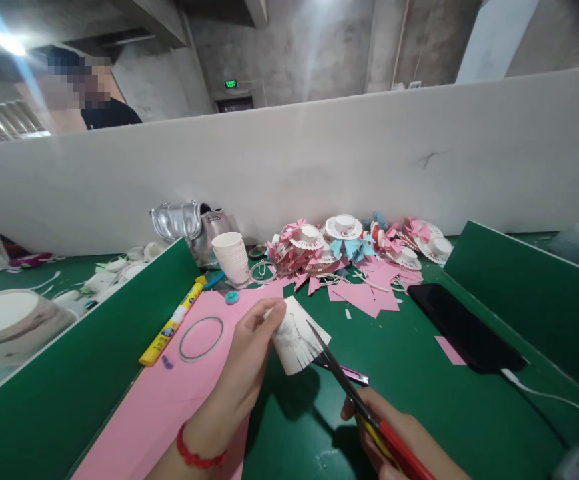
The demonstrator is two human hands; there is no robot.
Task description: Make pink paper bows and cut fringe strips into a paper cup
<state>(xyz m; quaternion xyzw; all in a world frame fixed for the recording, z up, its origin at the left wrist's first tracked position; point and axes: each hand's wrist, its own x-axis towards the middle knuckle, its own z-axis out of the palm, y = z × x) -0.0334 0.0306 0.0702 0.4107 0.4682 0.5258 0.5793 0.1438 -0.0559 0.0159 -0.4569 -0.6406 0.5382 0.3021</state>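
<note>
Between the thumb and fingers of my left hand (249,353) is a white paper cup (294,343), tilted, with its wall slit into narrow strips. My right hand (392,423) grips a pair of scissors (345,381) with red and yellow handles. Their dark blades reach up to the cup's right side, the tip lying at its wall. Whether the blades are parted is hard to make out. A box cutter (352,375) lies on the green table behind the scissors, partly hidden. Pink paper (169,407) lies under my left forearm.
A stack of paper cups (231,257), a silver bag (177,221) and paper-cup hats (343,228) with pink and blue bows stand at the back. A yellow glue stick (172,327) and tape ring (202,339) lie left, a phone (462,327) right. Green dividers (534,300) flank the table. A person (109,113) is beyond.
</note>
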